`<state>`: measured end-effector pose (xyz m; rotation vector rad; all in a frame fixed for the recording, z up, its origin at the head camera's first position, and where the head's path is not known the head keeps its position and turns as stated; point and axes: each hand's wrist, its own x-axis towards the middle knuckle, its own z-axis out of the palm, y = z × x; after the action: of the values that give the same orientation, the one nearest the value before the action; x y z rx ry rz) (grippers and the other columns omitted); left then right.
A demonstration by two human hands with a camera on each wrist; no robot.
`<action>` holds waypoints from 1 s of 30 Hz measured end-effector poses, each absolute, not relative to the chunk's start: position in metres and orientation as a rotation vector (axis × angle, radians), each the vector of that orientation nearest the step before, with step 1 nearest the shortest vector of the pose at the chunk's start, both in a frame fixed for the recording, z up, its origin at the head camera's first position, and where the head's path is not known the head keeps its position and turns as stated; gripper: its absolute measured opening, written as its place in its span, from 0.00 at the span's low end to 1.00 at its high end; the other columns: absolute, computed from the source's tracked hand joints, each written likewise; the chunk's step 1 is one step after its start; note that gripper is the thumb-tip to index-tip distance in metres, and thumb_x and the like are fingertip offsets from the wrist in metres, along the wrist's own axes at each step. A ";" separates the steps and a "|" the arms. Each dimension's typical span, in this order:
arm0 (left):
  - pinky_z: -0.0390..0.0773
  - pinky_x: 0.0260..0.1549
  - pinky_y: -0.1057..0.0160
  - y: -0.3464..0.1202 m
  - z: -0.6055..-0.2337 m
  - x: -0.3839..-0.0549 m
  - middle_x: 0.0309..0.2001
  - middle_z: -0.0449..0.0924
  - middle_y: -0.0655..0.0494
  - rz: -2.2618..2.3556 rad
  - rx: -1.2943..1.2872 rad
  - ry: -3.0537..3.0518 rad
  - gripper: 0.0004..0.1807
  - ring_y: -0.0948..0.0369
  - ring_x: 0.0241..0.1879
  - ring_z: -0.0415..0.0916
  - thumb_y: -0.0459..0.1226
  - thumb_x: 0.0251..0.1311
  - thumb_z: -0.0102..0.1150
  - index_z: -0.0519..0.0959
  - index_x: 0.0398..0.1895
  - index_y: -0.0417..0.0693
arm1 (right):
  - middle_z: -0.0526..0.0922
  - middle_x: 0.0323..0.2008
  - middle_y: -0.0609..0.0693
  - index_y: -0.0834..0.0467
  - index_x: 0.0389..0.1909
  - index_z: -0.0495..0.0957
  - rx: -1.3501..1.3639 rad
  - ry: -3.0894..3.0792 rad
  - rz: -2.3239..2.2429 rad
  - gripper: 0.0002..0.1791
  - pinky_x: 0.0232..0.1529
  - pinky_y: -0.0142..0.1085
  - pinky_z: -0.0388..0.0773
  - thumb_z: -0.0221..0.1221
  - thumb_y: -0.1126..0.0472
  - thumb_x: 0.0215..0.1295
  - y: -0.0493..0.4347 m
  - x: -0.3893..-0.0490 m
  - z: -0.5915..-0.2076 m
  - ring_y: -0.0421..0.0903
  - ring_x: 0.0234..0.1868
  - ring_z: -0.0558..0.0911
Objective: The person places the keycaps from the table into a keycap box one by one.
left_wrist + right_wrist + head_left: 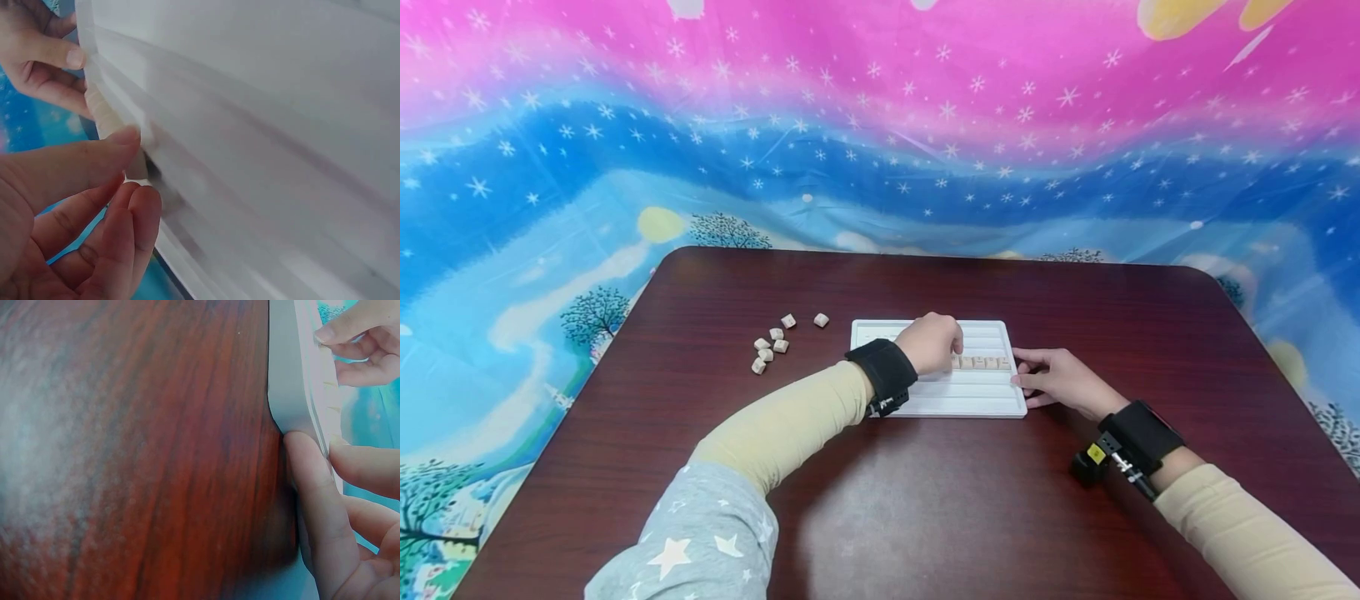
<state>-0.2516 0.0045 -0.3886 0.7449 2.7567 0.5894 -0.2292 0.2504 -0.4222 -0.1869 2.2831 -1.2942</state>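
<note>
A white tray (958, 403) with stepped rows lies on the table, and a line of small beige keycaps (987, 363) runs along one row to its right side. My left hand (929, 343) is over the middle of the tray. In the left wrist view its thumb and fingertips pinch a keycap (136, 167) at the end of that line; the fingers partly cover it. At the tray's right edge, my right hand (1063, 383) grips the rim, with the thumb on the near part and fingers along the side wall.
Several loose keycaps (781, 346) are scattered on the dark wooden table (895, 508) to the left of the tray. A patterned cloth (880, 125) hangs behind the table's far edge. Black straps with small cameras circle both wrists.
</note>
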 end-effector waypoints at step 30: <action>0.80 0.46 0.55 -0.091 -0.379 -0.255 0.44 0.86 0.52 0.766 0.621 2.964 0.10 0.56 0.46 0.81 0.36 0.67 0.66 0.87 0.48 0.45 | 0.73 0.48 0.64 0.71 0.76 0.55 -0.167 2.296 -1.292 0.37 0.40 0.40 0.85 0.60 0.69 0.72 0.249 -0.227 -0.419 0.49 0.40 0.84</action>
<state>-0.2547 -0.0906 -0.3794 0.6210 2.9636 0.7662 -0.2274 0.2487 -0.4194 -0.1666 2.2956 -1.2924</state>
